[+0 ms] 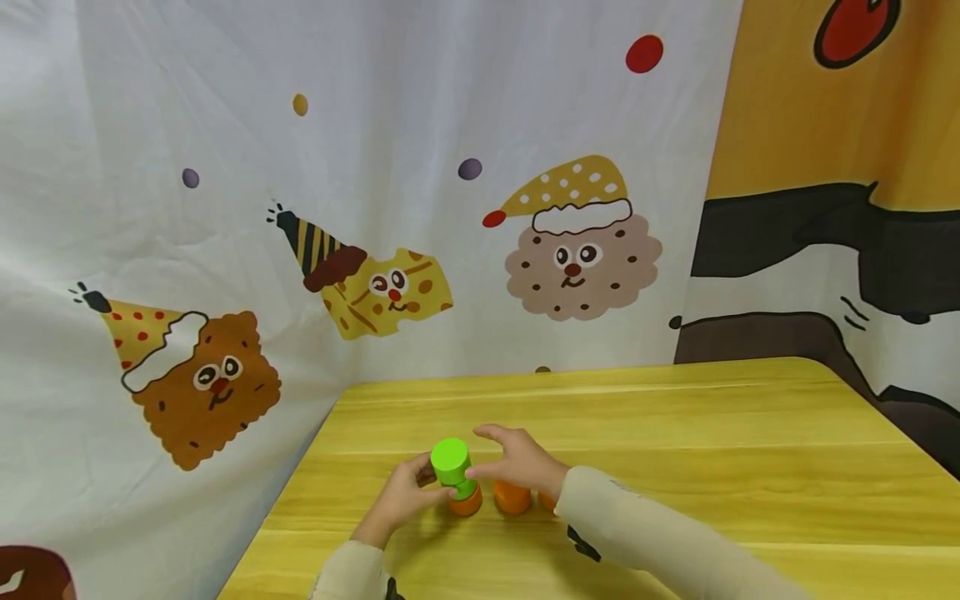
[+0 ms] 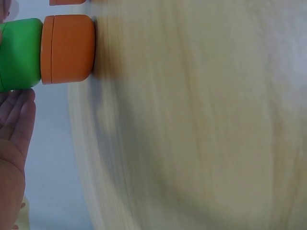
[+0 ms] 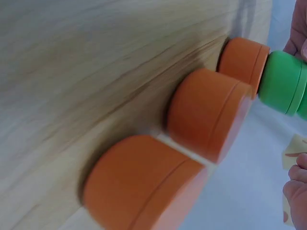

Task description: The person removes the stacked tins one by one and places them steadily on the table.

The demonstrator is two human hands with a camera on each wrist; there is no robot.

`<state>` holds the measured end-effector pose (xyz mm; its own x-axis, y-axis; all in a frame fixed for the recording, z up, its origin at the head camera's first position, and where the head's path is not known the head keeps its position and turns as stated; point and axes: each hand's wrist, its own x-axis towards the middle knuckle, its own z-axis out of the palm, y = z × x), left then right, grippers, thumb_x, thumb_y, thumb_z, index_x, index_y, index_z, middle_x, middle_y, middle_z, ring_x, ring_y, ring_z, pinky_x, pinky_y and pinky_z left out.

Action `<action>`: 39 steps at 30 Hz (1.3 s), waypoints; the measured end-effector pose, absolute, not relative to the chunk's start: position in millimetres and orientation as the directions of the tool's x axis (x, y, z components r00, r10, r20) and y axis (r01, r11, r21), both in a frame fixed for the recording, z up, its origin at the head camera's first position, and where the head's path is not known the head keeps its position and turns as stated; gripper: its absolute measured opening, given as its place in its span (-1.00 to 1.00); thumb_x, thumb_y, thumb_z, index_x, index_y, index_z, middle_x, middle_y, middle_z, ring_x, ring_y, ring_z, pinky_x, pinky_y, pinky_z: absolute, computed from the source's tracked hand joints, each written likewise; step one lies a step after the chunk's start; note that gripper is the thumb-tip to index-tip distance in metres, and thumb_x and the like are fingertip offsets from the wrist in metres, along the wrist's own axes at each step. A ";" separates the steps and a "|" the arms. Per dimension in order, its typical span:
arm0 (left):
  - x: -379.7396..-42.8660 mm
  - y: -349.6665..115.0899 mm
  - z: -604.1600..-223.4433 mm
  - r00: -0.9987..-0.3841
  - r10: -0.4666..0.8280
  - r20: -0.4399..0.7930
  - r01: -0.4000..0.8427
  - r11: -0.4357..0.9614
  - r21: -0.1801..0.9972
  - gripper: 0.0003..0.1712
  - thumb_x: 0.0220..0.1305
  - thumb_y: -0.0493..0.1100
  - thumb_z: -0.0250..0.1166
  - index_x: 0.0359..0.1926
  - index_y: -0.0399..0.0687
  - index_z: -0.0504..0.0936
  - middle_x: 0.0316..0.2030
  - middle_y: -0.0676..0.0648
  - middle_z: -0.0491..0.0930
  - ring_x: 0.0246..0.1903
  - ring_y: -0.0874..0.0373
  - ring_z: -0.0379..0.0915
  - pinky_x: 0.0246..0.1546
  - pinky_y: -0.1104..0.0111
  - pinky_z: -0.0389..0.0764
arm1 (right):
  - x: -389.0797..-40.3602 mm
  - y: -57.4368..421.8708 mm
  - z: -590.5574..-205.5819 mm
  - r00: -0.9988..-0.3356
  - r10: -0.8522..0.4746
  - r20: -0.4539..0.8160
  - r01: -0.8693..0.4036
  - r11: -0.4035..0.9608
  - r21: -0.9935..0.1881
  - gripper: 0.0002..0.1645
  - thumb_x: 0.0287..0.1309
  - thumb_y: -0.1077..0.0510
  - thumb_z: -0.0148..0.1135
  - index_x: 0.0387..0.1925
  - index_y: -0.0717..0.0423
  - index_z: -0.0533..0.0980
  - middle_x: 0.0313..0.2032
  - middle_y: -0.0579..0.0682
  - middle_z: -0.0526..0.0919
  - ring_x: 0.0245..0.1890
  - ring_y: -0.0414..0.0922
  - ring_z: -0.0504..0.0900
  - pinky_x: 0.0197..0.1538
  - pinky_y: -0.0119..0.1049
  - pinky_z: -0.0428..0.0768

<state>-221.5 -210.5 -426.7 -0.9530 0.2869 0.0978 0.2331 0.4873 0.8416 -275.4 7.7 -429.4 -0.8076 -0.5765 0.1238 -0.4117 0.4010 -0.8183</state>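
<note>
A bright green cylinder [image 1: 451, 461] sits at the top of a small stack. Below it is a second green cylinder [image 2: 21, 55], which stands on an orange cylinder [image 2: 71, 49] on the table. The upper green one looks shifted and slightly tilted in the head view. My left hand [image 1: 407, 497] holds the green part of the stack from the left, thumb in front and fingers behind. On the other side my right hand [image 1: 519, 461] has thumb and fingers spread wide, its thumb tip close by the upper green cylinder. Nothing is gripped in it.
Two more orange cylinders stand in a row right of the stack: a middle one [image 3: 208, 115] and a nearer one [image 3: 141, 184], both partly under my right hand in the head view. The wooden table [image 1: 712, 450] meets a cartoon-printed curtain [image 1: 420, 192] behind.
</note>
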 end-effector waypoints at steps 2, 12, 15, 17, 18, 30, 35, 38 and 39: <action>-222.2 -210.4 -427.8 -0.953 0.286 0.097 0.230 0.479 0.847 -0.41 0.08 -0.19 0.39 0.11 -0.35 0.45 -0.02 -0.28 0.55 0.04 -0.19 0.44 0.11 -0.01 0.44 | -275.2 2.9 -427.9 -0.803 -0.583 0.121 -0.413 0.399 -0.818 -0.10 -0.02 -0.24 0.32 0.29 0.07 0.28 0.27 0.05 0.34 0.26 0.05 0.31 0.22 0.05 0.38; -223.0 -210.6 -427.9 -0.957 0.281 0.078 0.204 0.453 0.868 -0.43 0.09 -0.15 0.38 0.11 -0.29 0.47 0.01 -0.26 0.54 0.06 -0.18 0.43 0.12 -0.01 0.44 | -273.7 -14.2 -422.3 -0.791 -0.602 0.111 -0.420 0.402 -0.814 -0.10 -0.02 -0.20 0.34 0.30 0.07 0.27 0.28 0.03 0.32 0.28 0.02 0.29 0.23 0.02 0.37; -223.3 -210.7 -428.3 -0.955 0.284 0.083 0.209 0.447 0.870 -0.44 0.09 -0.17 0.38 0.10 -0.30 0.47 0.01 -0.26 0.54 0.06 -0.17 0.43 0.12 0.00 0.44 | -273.5 -16.3 -421.6 -0.785 -0.609 0.115 -0.427 0.398 -0.812 -0.12 0.00 -0.19 0.32 0.30 0.08 0.27 0.28 0.03 0.33 0.27 0.01 0.30 0.23 -0.01 0.39; -223.1 -210.6 -428.3 -0.955 0.284 0.087 0.213 0.447 0.869 -0.45 0.09 -0.18 0.38 0.10 -0.30 0.48 0.00 -0.26 0.54 0.06 -0.17 0.44 0.12 0.02 0.44 | -273.4 -17.2 -421.5 -0.781 -0.614 0.119 -0.433 0.393 -0.811 -0.15 0.03 -0.18 0.30 0.29 0.08 0.28 0.27 0.04 0.34 0.26 0.00 0.31 0.22 -0.02 0.40; -223.1 -210.5 -428.3 -0.955 0.284 0.088 0.213 0.447 0.869 -0.45 0.09 -0.18 0.37 0.10 -0.30 0.48 0.00 -0.26 0.54 0.06 -0.17 0.44 0.12 0.02 0.45 | -273.4 -17.6 -421.5 -0.778 -0.616 0.123 -0.437 0.390 -0.811 -0.17 0.05 -0.17 0.28 0.29 0.09 0.29 0.26 0.04 0.35 0.26 0.00 0.32 0.21 -0.03 0.41; -223.2 -208.6 -427.1 -0.956 0.280 0.085 0.214 0.469 0.857 -0.47 0.09 -0.20 0.37 0.07 -0.31 0.49 -0.01 -0.25 0.55 0.04 -0.17 0.45 0.10 0.05 0.47 | -271.8 -20.7 -422.7 -0.770 -0.625 0.128 -0.445 0.382 -0.810 -0.19 0.09 -0.13 0.26 0.29 0.15 0.27 0.24 0.09 0.38 0.21 0.00 0.39 0.18 -0.07 0.45; -223.2 -208.7 -427.1 -0.955 0.281 0.091 0.219 0.465 0.858 -0.49 0.09 -0.20 0.37 0.06 -0.29 0.50 -0.02 -0.24 0.55 0.04 -0.16 0.45 0.10 0.05 0.47 | -271.4 -21.2 -422.2 -0.765 -0.633 0.119 -0.447 0.389 -0.805 -0.23 0.14 -0.12 0.22 0.29 0.14 0.27 0.21 0.07 0.41 0.15 -0.04 0.44 0.14 -0.13 0.49; -222.6 -208.7 -426.3 -0.955 0.283 0.093 0.221 0.463 0.858 -0.50 0.09 -0.21 0.37 0.06 -0.29 0.50 -0.02 -0.24 0.55 0.04 -0.17 0.45 0.10 0.04 0.47 | -271.0 -21.5 -421.2 -0.762 -0.636 0.119 -0.451 0.390 -0.802 -0.24 0.14 -0.11 0.21 0.28 0.15 0.27 0.20 0.08 0.42 0.12 -0.05 0.46 0.12 -0.14 0.50; -222.4 -208.7 -425.9 -0.955 0.283 0.092 0.220 0.465 0.858 -0.50 0.09 -0.20 0.37 0.06 -0.29 0.50 -0.02 -0.24 0.55 0.04 -0.17 0.45 0.10 0.04 0.47 | -270.8 -21.6 -421.2 -0.762 -0.636 0.119 -0.453 0.392 -0.801 -0.24 0.14 -0.11 0.21 0.28 0.15 0.27 0.19 0.08 0.42 0.12 -0.05 0.46 0.12 -0.14 0.50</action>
<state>-222.4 -208.7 -425.9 -0.9547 0.2830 0.0921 0.2204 0.4646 0.8577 -270.8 -21.6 -421.2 -0.7620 -0.6364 0.1193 -0.4529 0.3922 -0.8007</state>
